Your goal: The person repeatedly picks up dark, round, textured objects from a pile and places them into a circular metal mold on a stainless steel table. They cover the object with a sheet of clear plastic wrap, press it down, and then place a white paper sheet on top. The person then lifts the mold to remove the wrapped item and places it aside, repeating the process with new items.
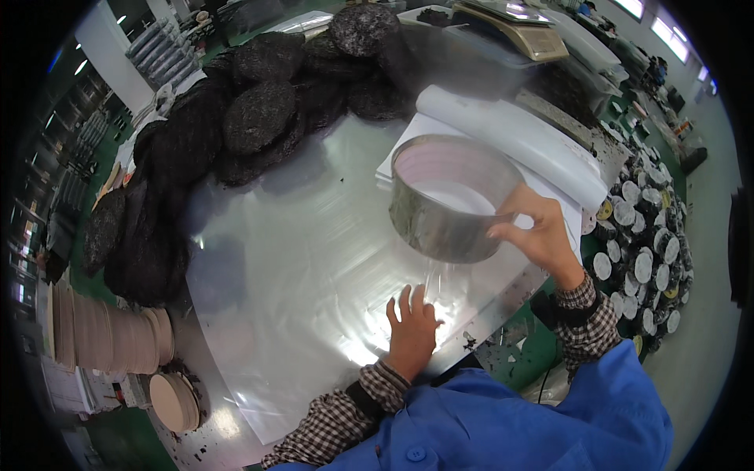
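My right hand grips the near right rim of a wide, ring-shaped roll, thumb outside and fingers over the edge. It looks like a broad roll of clear tape, shiny grey outside with a pale pink inner wall. The roll is tilted, so its hollow middle shows. My left hand lies palm down with fingers spread on the shiny, wrinkled clear sheet that covers the table, just below the roll. Faint clear streaks show between the roll and my left fingers; whether they are a tape strip or reflections I cannot tell.
Rough black fibrous discs are heaped along the far and left edges. A white paper roll lies on white sheets behind the tape roll. Beige round stacks stand left. A clear bin and scale sit at the back; black-and-white rounds fill the right.
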`<state>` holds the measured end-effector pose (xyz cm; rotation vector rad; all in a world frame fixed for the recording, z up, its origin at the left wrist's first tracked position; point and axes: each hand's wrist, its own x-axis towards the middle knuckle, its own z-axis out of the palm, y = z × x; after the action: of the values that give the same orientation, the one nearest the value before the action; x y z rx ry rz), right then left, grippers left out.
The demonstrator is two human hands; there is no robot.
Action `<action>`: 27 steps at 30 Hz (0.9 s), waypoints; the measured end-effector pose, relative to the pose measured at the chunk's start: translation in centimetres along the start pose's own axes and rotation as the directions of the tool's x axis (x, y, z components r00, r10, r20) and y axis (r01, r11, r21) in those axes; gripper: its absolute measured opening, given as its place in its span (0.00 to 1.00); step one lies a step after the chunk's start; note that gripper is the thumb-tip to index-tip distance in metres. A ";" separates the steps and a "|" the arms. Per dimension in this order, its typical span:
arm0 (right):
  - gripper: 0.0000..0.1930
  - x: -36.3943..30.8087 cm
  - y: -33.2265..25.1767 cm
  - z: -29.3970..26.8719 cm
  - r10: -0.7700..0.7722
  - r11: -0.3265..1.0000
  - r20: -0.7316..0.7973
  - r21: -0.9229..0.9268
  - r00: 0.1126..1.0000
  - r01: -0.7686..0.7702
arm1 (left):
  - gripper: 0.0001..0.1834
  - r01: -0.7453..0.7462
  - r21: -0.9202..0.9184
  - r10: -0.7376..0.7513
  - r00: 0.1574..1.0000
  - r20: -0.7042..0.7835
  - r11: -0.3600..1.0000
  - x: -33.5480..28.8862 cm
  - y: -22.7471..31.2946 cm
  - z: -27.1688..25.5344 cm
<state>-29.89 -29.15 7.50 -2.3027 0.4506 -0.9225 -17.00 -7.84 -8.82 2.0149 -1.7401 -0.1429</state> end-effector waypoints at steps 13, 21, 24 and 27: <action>0.04 1.2 -0.7 8.9 -0.195 0.980 -0.086 -0.053 0.977 0.191 | 0.11 0.301 -0.677 -0.261 0.951 0.164 0.671 3.5 -5.7 -16.4; 0.29 7.1 0.8 8.5 -0.239 0.951 0.462 -0.066 0.854 0.301 | 0.50 0.115 -0.135 -0.110 0.993 0.045 0.984 -1.6 -8.8 -19.4; 0.33 5.5 5.4 13.4 -0.053 0.965 0.790 -0.117 0.610 0.236 | 0.69 0.253 -0.089 -0.268 0.925 -0.270 0.963 -3.2 -12.6 -16.1; 0.37 4.2 9.6 12.5 0.106 0.966 0.902 -0.194 0.419 0.172 | 0.79 0.326 -0.505 -0.512 0.808 -0.290 0.799 -3.9 -12.6 -13.5</action>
<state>-18.82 -33.37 -3.73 -2.6308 0.0138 0.5364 -1.19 0.71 -2.93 1.8887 -0.8670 -0.2097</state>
